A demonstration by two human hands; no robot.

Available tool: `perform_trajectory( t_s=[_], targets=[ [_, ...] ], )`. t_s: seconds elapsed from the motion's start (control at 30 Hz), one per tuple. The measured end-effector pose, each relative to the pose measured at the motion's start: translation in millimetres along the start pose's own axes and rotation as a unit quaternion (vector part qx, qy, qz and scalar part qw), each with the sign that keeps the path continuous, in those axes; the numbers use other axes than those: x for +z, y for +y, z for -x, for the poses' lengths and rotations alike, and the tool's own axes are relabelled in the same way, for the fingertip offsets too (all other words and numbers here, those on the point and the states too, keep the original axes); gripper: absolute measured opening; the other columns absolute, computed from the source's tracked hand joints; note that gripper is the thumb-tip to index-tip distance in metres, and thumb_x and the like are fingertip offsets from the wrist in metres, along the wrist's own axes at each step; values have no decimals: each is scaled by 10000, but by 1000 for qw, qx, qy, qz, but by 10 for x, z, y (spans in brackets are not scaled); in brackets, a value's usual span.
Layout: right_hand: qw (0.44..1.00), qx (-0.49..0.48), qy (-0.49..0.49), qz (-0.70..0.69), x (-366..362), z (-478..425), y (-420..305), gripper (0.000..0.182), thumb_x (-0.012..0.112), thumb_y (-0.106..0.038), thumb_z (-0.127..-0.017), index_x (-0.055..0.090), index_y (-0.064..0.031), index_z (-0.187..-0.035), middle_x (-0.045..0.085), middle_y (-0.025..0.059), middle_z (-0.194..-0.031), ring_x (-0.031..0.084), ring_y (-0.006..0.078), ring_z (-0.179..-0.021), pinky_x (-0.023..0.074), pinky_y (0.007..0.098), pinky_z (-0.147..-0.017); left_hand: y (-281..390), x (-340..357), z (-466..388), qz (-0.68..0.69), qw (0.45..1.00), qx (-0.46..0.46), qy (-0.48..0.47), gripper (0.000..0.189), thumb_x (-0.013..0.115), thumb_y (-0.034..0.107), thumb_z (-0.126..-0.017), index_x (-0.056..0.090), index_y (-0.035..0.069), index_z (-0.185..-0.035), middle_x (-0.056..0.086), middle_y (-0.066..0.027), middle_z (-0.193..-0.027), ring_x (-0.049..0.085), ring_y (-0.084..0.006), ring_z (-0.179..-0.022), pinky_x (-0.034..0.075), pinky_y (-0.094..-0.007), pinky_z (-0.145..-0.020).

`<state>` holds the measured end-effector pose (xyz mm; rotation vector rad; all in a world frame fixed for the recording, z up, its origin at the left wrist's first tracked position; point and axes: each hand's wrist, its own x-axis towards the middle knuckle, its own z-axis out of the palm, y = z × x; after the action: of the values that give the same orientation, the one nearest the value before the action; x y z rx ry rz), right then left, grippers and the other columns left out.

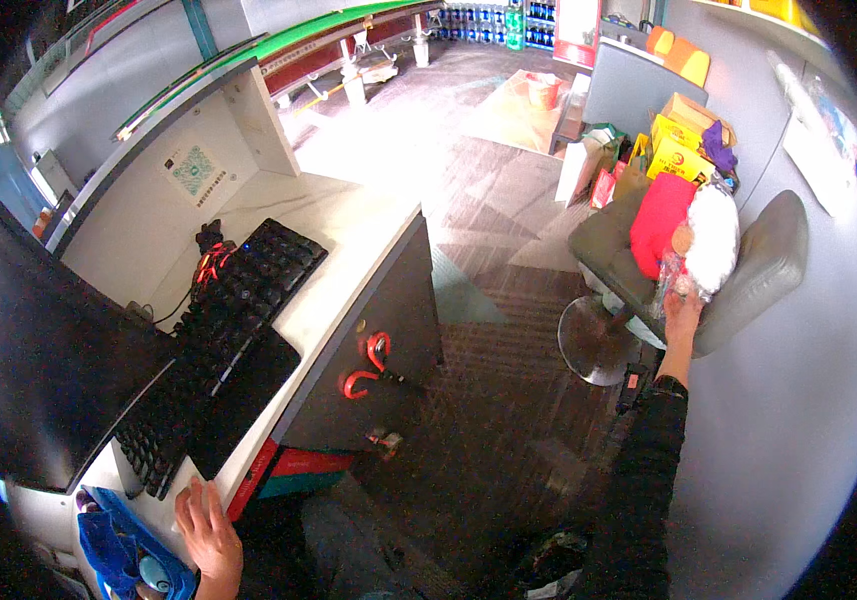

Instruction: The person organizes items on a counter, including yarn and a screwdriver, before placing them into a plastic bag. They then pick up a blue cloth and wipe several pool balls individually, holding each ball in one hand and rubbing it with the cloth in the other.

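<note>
My right hand (682,307) reaches out to a dark padded chair (762,274) at the right, its fingers at a crumpled clear plastic wrapper (670,281). Whether the fingers grip it cannot be told. Beyond the fingers, a red cloth item (659,221) and a white fluffy item (715,236) lie side by side on the seat. My left hand (207,525) rests on the near edge of the white desk (353,225), fingers spread and holding nothing. Beside it are a blue cloth (109,540), a black keyboard (147,457) and a black mouse pad (248,405).
A dark monitor (45,352) stands on the desk's left, with another keyboard (271,262) farther back. Red hooks (368,367) stick out from the desk's side panel. Yellow boxes (680,154) and bags (586,161) are beyond the chair. A grey wall (758,420) runs along the right.
</note>
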<state>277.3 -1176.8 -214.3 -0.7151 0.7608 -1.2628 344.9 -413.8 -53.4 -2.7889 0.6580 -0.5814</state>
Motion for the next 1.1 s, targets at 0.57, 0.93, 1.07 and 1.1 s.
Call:
perform_trajectory(
  t_s=[0.57, 0.93, 1.07, 1.1],
  targets=[
    [990, 82, -111, 16, 1248, 925, -1612, 188, 312, -47, -866, 392, 93, -963, 543, 252, -978, 558, 367, -946, 491, 421, -852, 8, 21, -23, 12, 1000, 7, 21, 469, 519, -38, -662, 487, 22, -1126, 422, -182, -1194, 420, -368, -1042, 398, -462, -842],
    [910, 300, -287, 0, 1041, 3062, -1355, 160, 410, -131, -874, 481, 9, -904, 563, 218, -974, 564, 336, -934, 471, 430, -854, 54, -133, -101, 177, 980, -6, 94, 440, 597, 68, -689, 483, 32, -1113, 444, -158, -1129, 429, -362, -1015, 380, -466, -854],
    [827, 434, -354, 41, 845, 4169, -1103, 177, 405, -169, -894, 476, -8, -914, 574, 251, -964, 581, 344, -913, 486, 413, -828, 374, -307, -68, 497, 867, -15, 38, 335, 632, 142, -734, 543, 6, -1027, 504, -164, -1003, 501, -301, -952, 402, -388, -842],
    [816, 466, -335, 77, 844, 4452, -1050, 176, 398, -173, -898, 464, -11, -917, 575, 263, -957, 587, 358, -904, 493, 421, -814, 454, -347, -56, 537, 841, 31, 56, 380, 629, 200, -764, 524, 5, -1073, 491, -173, -1026, 521, -299, -924, 422, -370, -823]
  ],
)
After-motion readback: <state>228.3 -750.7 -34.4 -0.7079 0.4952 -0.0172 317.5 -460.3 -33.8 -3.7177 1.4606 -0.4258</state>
